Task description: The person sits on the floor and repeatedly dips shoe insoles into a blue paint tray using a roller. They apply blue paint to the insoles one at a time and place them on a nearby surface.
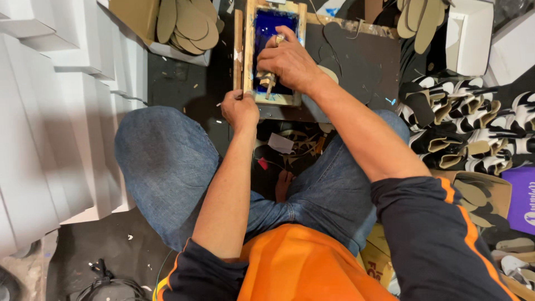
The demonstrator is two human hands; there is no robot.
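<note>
A small wooden screen-print frame (249, 50) with a blue mesh (266, 25) lies on a dark work board (362, 61) in front of my knees. My right hand (290, 58) is closed around a wooden-handled squeegee (266, 81) resting on the blue mesh near the frame's near end. My left hand (241, 108) is a fist at the frame's near left corner, pinching a thin stick or tool that pokes out to the left. I sit in blue jeans with an orange and dark top.
White boxes (50, 111) are stacked along the left. Tan insole cut-outs (189, 22) lie in a box at the back, more at the back right (421, 17). Black-and-white sandal pieces (473, 122) pile up on the right, beside a purple box (521, 198). Scraps litter the floor.
</note>
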